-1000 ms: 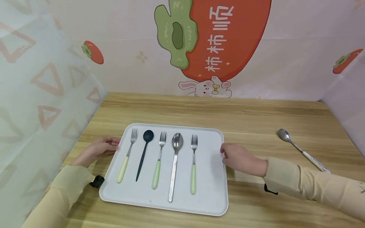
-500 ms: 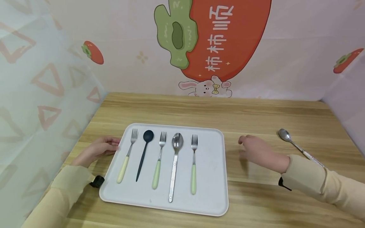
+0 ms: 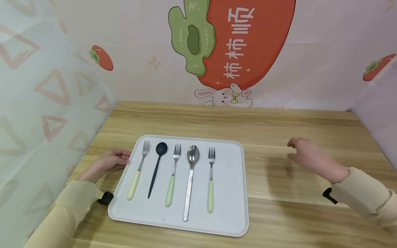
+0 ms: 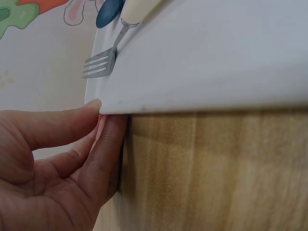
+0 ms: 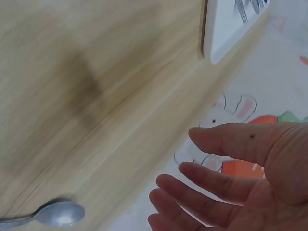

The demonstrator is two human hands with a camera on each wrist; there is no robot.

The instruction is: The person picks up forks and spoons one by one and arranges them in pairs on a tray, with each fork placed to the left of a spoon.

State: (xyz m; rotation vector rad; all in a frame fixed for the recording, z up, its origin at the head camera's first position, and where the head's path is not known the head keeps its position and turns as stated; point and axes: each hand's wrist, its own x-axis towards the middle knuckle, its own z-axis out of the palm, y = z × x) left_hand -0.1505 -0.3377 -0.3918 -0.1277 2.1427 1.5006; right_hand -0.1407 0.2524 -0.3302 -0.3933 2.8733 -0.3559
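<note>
My left hand (image 3: 107, 163) pinches the left rim of a white tray (image 3: 227, 193); the left wrist view shows the thumb on top and fingers underneath. On the tray lie a fork with a cream handle (image 3: 133, 184), a black spoon (image 3: 161, 148), a green-handled fork (image 3: 169, 191), a long silver spoon (image 3: 193, 155) and another green-handled fork (image 3: 210, 196). My right hand (image 3: 313, 158) hovers over the table right of the tray, fingers loose, holding nothing. A metal spoon (image 5: 61, 213) rests on the table below it in the right wrist view; hand and sleeve hide it from the head view.
The wooden table (image 3: 266, 127) carries the tray left of centre. A printed cloth wall (image 3: 139, 82) with a red fruit and a rabbit stands along the back edge, with side walls at left and right.
My right hand has let go of the tray's right rim and moved right, over the loose spoon, covering it in the head view. My left hand and the tray have stayed in place.
</note>
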